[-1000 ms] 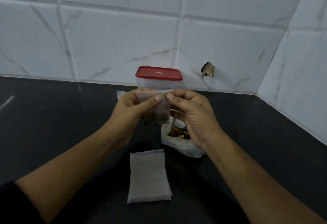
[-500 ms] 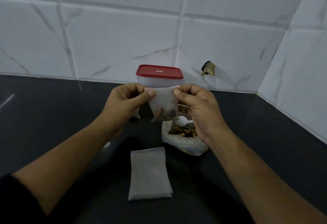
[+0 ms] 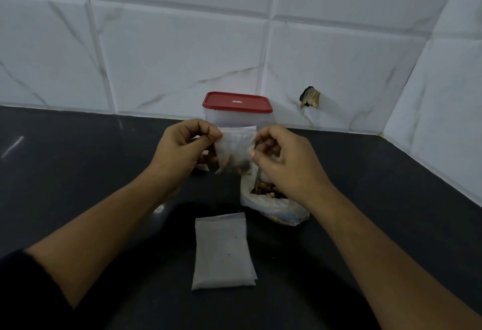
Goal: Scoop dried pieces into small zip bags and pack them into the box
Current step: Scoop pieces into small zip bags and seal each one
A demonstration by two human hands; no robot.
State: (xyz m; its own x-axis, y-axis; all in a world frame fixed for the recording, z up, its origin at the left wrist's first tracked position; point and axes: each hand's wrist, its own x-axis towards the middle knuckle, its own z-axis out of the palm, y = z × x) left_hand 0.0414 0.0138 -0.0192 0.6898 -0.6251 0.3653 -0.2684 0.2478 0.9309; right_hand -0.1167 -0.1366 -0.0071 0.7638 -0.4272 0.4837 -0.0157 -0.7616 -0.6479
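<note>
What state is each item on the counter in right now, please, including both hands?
Box: upright, red lid on.
Held zip bag: dark pieces at bottom; seal unclear.
Left hand: pinches its top left corner.
Right hand: pinches its right edge.
Empty zip bags: flat, stacked.
Supply bag: open, pieces inside.

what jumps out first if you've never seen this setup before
Dead centre, the left hand and right hand hold up a small zip bag with dark pieces at its bottom. Right behind it stands a clear box with a red lid, and a flat stack of empty bags lies on the black counter nearer the camera.
</note>
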